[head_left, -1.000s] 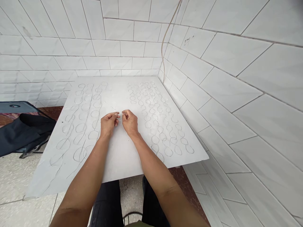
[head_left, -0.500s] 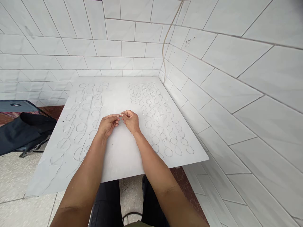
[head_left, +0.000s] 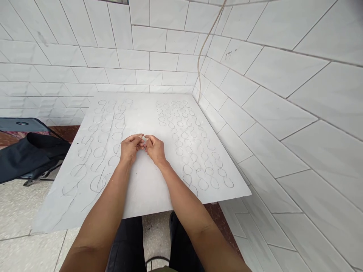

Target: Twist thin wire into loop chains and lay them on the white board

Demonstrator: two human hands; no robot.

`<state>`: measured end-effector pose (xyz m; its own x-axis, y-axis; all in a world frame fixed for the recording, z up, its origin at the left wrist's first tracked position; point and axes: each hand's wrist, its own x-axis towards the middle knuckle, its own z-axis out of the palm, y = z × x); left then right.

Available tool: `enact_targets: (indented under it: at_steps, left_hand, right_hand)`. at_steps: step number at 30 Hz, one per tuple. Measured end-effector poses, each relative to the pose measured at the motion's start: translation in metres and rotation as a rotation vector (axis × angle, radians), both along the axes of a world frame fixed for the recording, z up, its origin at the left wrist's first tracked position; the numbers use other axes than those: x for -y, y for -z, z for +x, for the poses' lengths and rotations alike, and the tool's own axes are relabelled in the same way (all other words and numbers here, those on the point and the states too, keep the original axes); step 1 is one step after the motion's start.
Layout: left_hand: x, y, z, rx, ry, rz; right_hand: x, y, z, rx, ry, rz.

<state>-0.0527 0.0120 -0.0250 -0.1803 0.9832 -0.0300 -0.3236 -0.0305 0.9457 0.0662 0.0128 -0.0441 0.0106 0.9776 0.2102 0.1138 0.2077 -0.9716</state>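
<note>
My left hand (head_left: 129,147) and my right hand (head_left: 154,148) meet fingertip to fingertip over the middle of a white board (head_left: 141,189). Both pinch a thin wire piece (head_left: 144,141), which is too fine to see well. Rows of larger wire loops (head_left: 99,151) lie on the board to the left of my hands. Rows of smaller wire loops (head_left: 190,151) lie to the right.
White tiled walls (head_left: 283,113) close in the board at the back and right. A thin cord (head_left: 202,49) hangs in the corner. A dark bag (head_left: 25,155) rests on a folding stand at the left. My dark-trousered legs (head_left: 127,245) show below the board.
My two hands have drawn closer until the fingertips touch around the wire. The view has tilted slightly.
</note>
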Motion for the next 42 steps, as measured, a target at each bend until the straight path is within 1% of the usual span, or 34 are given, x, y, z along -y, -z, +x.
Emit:
enact_targets:
  at_steps: [5,9,12,17,22,25,28,30,32,36,40,42]
  left_hand:
    - [0.0,0.0,-0.003,-0.079,0.012,0.0]
    - [0.0,0.0,-0.007,-0.17,0.027,0.027]
    - [0.001,0.0,-0.007,-0.241,0.034,0.046]
    - [0.001,0.001,-0.007,-0.269,0.035,0.045]
    - [-0.001,0.003,-0.011,-0.227,0.109,0.05]
    - [-0.001,0.002,-0.014,-0.11,0.155,0.019]
    - [0.0,-0.002,-0.013,-0.002,0.181,-0.029]
    - [0.002,-0.004,-0.01,0.021,0.15,-0.044]
    - [0.002,-0.006,-0.006,0.016,0.091,-0.047]
    - [0.001,-0.004,0.001,-0.017,0.001,-0.047]
    - [-0.002,-0.001,-0.001,-0.009,-0.029,-0.044]
    - [-0.002,-0.002,-0.005,0.029,-0.006,-0.058]
  right_hand:
    - [-0.001,0.004,0.002,0.069,0.009,0.01]
    - [-0.002,0.002,0.005,0.124,-0.009,-0.015]
    - [-0.002,0.0,0.006,0.173,0.015,-0.011]
    - [-0.002,0.0,0.006,0.213,0.046,-0.008]
    - [0.001,-0.002,0.007,0.236,-0.008,0.048]
    - [0.001,-0.004,0.007,0.226,-0.007,0.073]
    - [0.0,-0.003,0.007,0.212,0.033,0.069]
    - [-0.001,0.0,0.006,0.206,0.063,0.066]
    - [-0.002,0.003,0.004,0.198,0.081,0.066]
    - [-0.001,0.005,0.001,0.183,0.083,0.069]
    - [0.005,-0.004,0.0,0.189,0.047,0.084]
    - [0.006,-0.011,0.004,0.137,0.048,0.05]
